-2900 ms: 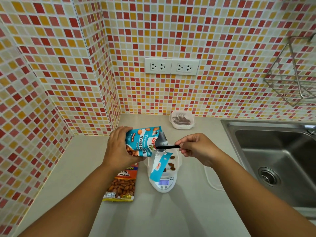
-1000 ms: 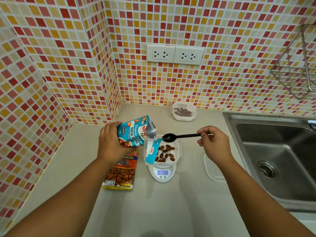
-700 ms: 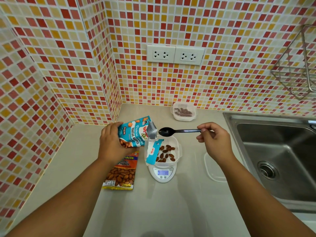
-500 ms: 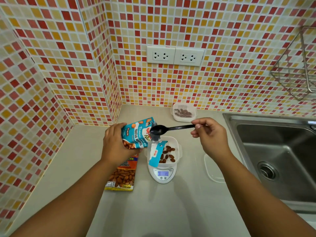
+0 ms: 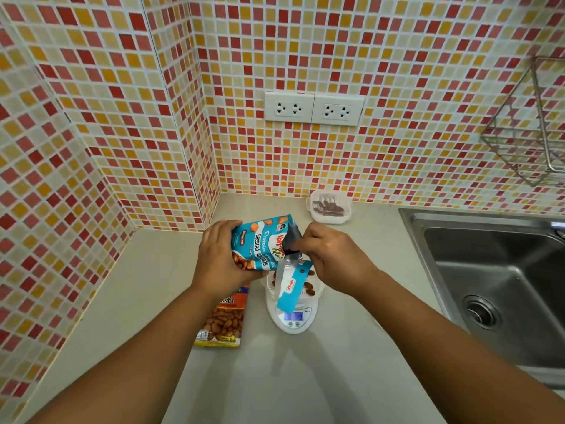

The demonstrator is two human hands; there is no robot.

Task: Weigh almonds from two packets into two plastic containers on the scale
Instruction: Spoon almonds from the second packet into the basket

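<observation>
Head view: the left hand grips the teal roasted-almond packet, tilted above the container on the scale. The right hand, fingers curled at the packet's mouth; what they hold is hidden. Two packets, the second orange; two containers, one by the wall
</observation>
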